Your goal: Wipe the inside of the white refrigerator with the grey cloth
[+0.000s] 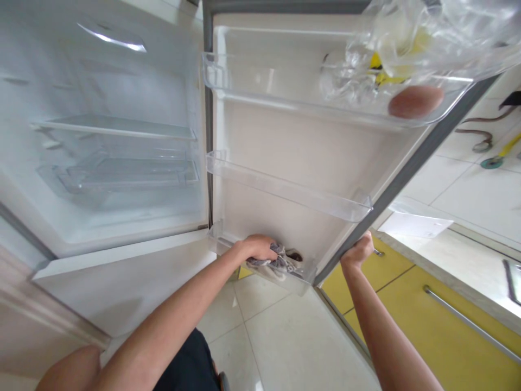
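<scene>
A fridge stands open with its door (309,157) swung to the right. My left hand (256,248) is closed on a grey patterned cloth (279,263) and presses it into the lowest clear door shelf (228,247). Curled fingers of my right hand (358,251) grip the door's outer edge near its bottom corner. The middle door shelf (285,187) holds nothing. The top door shelf (260,89) holds a brown egg (415,101) and crumpled clear plastic bags (391,49) with something yellow inside.
Inside the fridge cabinet sit a glass shelf (118,127) and a clear drawer (126,174). Yellow cabinets (439,326) with a metal handle stand at the right under a pale countertop (468,260). Utensils hang on the tiled wall (488,157). Pale floor tiles lie below.
</scene>
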`<state>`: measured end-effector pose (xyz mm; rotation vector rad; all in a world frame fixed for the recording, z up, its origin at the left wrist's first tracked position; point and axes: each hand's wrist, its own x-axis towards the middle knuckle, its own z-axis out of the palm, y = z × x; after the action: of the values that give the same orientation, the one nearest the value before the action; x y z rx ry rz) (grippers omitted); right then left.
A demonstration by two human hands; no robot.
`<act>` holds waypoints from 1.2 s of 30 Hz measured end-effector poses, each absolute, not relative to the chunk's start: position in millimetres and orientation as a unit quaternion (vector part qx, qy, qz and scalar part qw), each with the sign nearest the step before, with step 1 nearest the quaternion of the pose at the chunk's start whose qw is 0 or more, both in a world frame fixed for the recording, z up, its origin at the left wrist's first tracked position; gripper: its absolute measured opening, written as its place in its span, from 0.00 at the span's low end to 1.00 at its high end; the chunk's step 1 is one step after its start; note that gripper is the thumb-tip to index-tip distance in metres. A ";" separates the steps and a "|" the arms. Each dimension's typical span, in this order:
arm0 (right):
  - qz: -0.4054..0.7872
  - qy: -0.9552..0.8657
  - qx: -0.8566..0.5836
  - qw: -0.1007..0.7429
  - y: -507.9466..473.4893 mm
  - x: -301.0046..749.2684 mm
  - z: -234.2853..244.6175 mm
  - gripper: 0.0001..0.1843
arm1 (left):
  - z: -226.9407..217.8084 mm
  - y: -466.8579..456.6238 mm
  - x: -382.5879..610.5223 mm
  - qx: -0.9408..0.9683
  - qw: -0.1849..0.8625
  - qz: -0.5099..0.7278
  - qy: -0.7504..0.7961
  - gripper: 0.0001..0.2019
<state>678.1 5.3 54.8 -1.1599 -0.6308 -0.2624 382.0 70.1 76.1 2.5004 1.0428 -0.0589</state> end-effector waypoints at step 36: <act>-0.135 -0.254 -0.597 0.749 1.5 681.3 57.7 0.13 | 88.3 102.3 350.3 0.381 0.306 0.793 0.364 0.15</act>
<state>681.3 1.5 57.7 -1.3051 -0.5548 -0.2949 350.3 102.3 88.3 1.0089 0.9646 2.0988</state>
